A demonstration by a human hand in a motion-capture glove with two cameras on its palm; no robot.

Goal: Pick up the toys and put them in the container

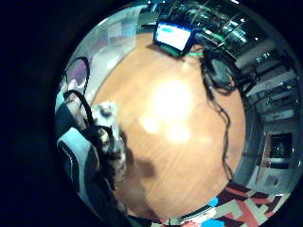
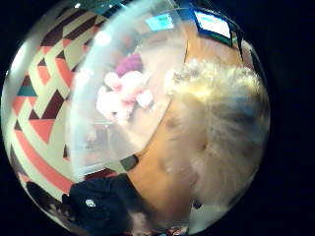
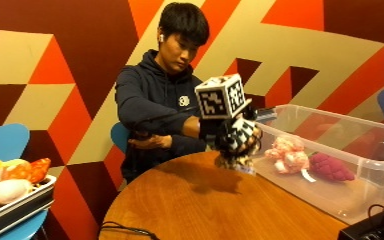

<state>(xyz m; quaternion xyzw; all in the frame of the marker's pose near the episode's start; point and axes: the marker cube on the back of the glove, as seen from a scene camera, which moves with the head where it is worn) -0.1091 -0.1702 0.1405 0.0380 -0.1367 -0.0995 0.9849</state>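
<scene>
The task looks partly done. Above the round wooden bench (image 3: 198,205), the gloved right hand (image 3: 235,132) grips a fuzzy pale toy (image 3: 235,159), carried just short of the clear container (image 3: 352,150). Inside lie a pink plush (image 3: 286,154) and a magenta toy (image 3: 330,167). More toys, possibly waiting, fill a tray (image 3: 12,207) on the far left.

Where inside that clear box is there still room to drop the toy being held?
The clear box has bare floor at its near end, beside the pink toy, and behind the toys toward the far wall. The middle is crowded: the pink toy and the magenta toy lie close together.
</scene>
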